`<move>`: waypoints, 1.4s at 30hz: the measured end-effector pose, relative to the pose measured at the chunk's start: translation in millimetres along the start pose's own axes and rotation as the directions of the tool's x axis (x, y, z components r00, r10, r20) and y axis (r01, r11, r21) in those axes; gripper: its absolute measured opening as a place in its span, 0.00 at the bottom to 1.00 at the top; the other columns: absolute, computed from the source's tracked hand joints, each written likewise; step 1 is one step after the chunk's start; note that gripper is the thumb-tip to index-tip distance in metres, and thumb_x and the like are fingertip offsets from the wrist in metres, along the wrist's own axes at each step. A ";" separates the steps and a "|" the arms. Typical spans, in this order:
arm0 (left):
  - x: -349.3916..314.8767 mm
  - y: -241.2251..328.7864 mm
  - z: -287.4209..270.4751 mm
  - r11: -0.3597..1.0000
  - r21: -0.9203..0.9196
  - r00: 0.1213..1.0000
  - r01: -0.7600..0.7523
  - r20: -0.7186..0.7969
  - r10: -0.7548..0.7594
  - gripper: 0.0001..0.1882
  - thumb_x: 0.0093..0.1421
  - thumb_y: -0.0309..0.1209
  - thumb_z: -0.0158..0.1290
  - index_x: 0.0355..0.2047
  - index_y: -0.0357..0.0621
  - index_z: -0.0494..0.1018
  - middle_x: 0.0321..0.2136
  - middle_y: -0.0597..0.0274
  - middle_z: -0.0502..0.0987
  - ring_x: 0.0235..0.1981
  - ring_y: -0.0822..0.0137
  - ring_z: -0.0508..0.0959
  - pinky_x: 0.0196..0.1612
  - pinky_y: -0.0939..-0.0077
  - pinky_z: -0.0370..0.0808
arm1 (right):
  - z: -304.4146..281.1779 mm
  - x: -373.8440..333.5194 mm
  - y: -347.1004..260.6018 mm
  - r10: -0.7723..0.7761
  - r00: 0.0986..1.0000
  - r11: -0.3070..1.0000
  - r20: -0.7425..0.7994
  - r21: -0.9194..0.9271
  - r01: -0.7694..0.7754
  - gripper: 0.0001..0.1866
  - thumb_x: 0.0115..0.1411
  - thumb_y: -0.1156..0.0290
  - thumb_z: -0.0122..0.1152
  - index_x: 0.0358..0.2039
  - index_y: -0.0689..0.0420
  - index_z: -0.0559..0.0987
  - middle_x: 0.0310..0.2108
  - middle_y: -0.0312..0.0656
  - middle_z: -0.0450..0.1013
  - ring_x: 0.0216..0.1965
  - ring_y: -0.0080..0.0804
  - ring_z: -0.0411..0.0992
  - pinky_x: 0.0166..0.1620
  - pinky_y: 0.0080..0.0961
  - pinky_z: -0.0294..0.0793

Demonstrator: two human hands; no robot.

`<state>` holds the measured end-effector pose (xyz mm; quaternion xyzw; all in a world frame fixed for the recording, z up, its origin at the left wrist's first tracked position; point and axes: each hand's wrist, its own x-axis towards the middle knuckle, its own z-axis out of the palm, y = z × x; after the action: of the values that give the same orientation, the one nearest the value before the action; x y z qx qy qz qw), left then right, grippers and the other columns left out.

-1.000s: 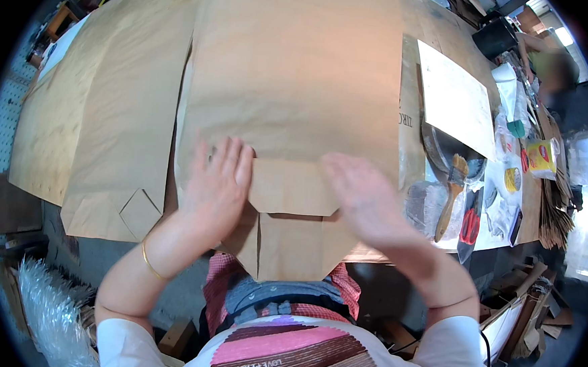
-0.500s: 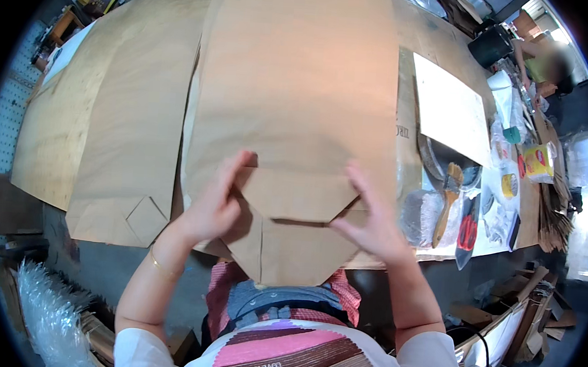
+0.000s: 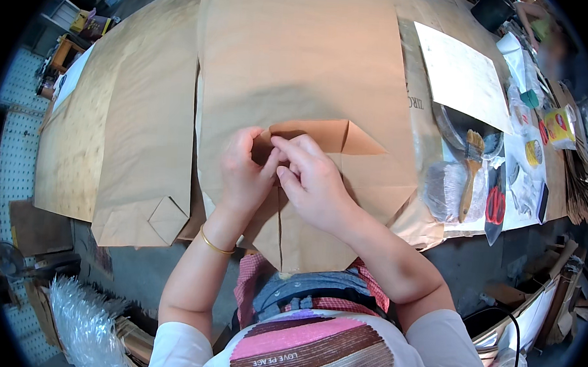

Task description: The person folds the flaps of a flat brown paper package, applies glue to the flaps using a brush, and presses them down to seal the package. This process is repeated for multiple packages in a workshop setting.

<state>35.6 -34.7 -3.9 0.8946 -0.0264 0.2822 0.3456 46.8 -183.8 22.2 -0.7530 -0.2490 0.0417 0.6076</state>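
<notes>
A large brown paper bag (image 3: 302,56) lies lengthwise before me, its folded bottom end toward my body. That end is partly opened, with a raised flap and creased corners around a shallow pocket. My left hand (image 3: 246,174) pinches the paper at the left corner of the opened fold. Right beside it, my right hand (image 3: 314,185) has its fingers closed at the same corner, the fingertips of both hands nearly touching. The hands cover the exact bit of paper between them.
To the left lies another brown paper bag (image 3: 150,107) with a diamond-shaped fold. On the right are a white board (image 3: 459,72), a wooden-handled brush (image 3: 471,174), red-handled scissors (image 3: 495,206) and a yellow packet (image 3: 560,127). Clear plastic wrap (image 3: 90,326) stands below the table. Another person (image 3: 542,30) is at far right.
My hands have come together from both sides of the folded end to its left corner. The bag's bottom flap now stands raised and opened away from me.
</notes>
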 end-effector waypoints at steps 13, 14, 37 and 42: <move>-2.6 -15.7 -5.4 0.963 -0.220 0.985 0.153 0.117 -0.130 0.20 0.50 0.23 0.62 0.44 0.36 0.73 0.37 0.52 0.78 0.37 0.57 0.79 0.42 0.69 0.75 | -5.5 2.0 -0.8 0.188 0.964 0.982 0.188 -0.008 -0.189 0.26 0.58 0.79 0.55 0.58 0.66 0.68 0.22 0.38 0.70 0.21 0.20 0.66 0.28 0.21 0.69; -0.9 -15.6 -8.8 0.964 -0.219 0.982 0.151 0.147 -0.120 0.19 0.51 0.22 0.60 0.45 0.35 0.73 0.38 0.52 0.78 0.37 0.58 0.79 0.42 0.69 0.75 | -5.3 2.1 0.2 0.187 0.965 0.982 0.186 -0.011 -0.188 0.26 0.58 0.79 0.55 0.58 0.66 0.68 0.22 0.39 0.70 0.21 0.21 0.67 0.28 0.21 0.69; 91.3 -5.8 -2.1 0.974 0.005 0.771 0.226 0.610 -0.182 0.17 0.51 0.21 0.55 0.43 0.36 0.68 0.34 0.47 0.77 0.36 0.54 0.77 0.41 0.64 0.74 | -63.4 49.4 -32.9 -0.242 0.915 0.527 0.322 -0.749 0.402 0.07 0.46 0.72 0.63 0.27 0.57 0.77 0.28 0.47 0.75 0.32 0.44 0.75 0.33 0.40 0.72; 82.9 4.5 -1.9 0.961 0.254 0.891 -0.109 0.455 -0.019 0.12 0.52 0.20 0.52 0.38 0.36 0.68 0.33 0.48 0.74 0.39 0.51 0.74 0.40 0.61 0.72 | -63.0 3.9 -31.1 0.376 0.621 0.291 0.688 -0.724 0.626 0.19 0.51 0.56 0.66 0.37 0.56 0.79 0.27 0.45 0.74 0.35 0.44 0.75 0.39 0.38 0.72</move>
<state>103.1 -24.7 43.4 0.9736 -0.0879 0.0751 0.1967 63.2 -234.1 68.5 -0.8300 -0.5218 0.1470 -0.1312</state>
